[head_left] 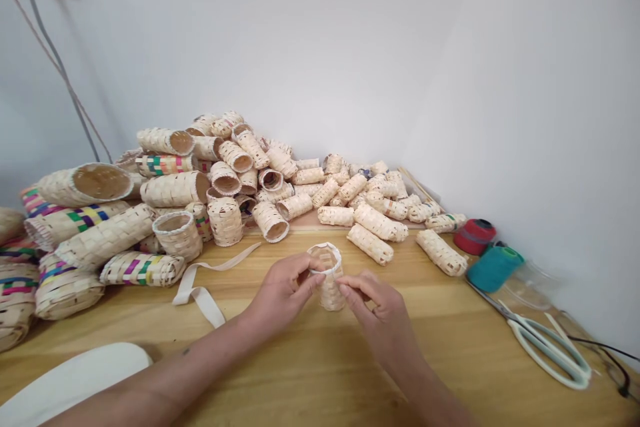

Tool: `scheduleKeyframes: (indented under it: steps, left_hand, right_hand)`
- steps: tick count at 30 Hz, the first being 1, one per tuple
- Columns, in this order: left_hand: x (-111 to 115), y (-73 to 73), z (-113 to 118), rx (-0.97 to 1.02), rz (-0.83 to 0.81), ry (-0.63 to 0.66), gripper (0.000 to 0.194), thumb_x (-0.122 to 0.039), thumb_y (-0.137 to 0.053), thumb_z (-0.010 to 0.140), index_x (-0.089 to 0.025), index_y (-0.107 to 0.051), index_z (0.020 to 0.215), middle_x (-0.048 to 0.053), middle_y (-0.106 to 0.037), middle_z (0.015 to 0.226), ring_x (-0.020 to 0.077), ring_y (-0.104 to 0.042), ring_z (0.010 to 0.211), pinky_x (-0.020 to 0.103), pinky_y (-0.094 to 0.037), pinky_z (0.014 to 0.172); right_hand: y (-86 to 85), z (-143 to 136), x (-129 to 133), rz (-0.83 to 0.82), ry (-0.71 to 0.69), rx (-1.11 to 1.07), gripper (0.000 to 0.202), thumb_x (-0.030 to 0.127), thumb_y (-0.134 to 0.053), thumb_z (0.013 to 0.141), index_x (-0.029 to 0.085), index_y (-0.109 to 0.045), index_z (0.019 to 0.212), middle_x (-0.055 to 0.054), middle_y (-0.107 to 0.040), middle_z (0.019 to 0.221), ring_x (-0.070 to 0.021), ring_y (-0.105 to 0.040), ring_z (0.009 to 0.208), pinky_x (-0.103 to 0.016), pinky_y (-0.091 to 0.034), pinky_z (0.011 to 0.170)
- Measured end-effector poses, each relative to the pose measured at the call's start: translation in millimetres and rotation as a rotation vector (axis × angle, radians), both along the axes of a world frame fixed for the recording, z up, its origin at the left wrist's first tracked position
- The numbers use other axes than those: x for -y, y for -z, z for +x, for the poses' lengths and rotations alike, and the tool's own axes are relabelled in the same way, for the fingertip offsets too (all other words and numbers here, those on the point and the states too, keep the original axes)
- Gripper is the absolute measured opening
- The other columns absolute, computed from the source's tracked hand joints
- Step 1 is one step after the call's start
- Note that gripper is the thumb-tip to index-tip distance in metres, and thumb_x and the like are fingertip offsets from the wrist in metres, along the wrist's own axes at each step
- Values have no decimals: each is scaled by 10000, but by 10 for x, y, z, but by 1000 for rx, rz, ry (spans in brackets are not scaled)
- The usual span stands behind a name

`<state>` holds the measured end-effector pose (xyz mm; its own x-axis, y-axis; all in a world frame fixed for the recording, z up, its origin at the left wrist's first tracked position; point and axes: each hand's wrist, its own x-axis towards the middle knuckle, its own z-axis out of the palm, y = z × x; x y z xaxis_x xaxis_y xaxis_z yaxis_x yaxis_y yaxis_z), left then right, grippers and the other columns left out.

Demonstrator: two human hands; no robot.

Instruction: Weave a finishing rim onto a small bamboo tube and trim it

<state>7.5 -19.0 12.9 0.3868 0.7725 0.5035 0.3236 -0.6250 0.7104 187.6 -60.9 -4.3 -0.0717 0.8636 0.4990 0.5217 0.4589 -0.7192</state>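
Observation:
A small woven basket [332, 295] of pale wood strips stands upright on the table in front of me, its rim edged in white. My left hand [286, 288] pinches that rim from the left, thumb outside and fingers at the opening. On the basket's right side, my right hand [379, 310] has thumb and forefinger pressed together close below the rim. Whatever sits between those fingertips is too small to make out. A pale flat ribbon [203, 293] lies loosely curled on the table left of my left hand.
Woven baskets [225, 220] are heaped at the back left, some with coloured bands. Smaller closed ones [380, 221] lie at the back centre. To the right are a red thread spool [474, 236], a teal spool [495, 267] and white-handled scissors [550, 350]. A white rounded object [80, 380] is front left.

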Motion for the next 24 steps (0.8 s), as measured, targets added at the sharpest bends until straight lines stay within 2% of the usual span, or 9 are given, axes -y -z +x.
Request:
scheduleKeyframes:
  steps: [17,21,24]
  left_hand:
    - [-1,23,1,-12,89,-5,108,-208,-550,870,-164,-624,804,-5,-644,714,127,-554,631,223,-424,619]
    - [18,31,-1,-69,196,-40,101,-188,-545,878,-167,-621,815,2,-650,734,139,-572,665,234,-436,634]
    - [34,42,-11,-133,364,-55,110,-157,-512,893,-159,-615,853,32,-664,783,157,-588,716,255,-450,660]
  right_hand:
    - [-20,-6,19,-1,21,13,171,251,-553,890,222,-721,901,-13,-629,703,-165,-547,660,-259,-424,612]
    - [-37,-14,18,3,24,15,174,238,-550,879,216,-722,880,-2,-600,663,-150,-531,607,-245,-411,571]
    - [-55,-31,21,6,25,15,171,225,-548,867,207,-718,853,5,-591,648,-139,-521,581,-235,-406,551]
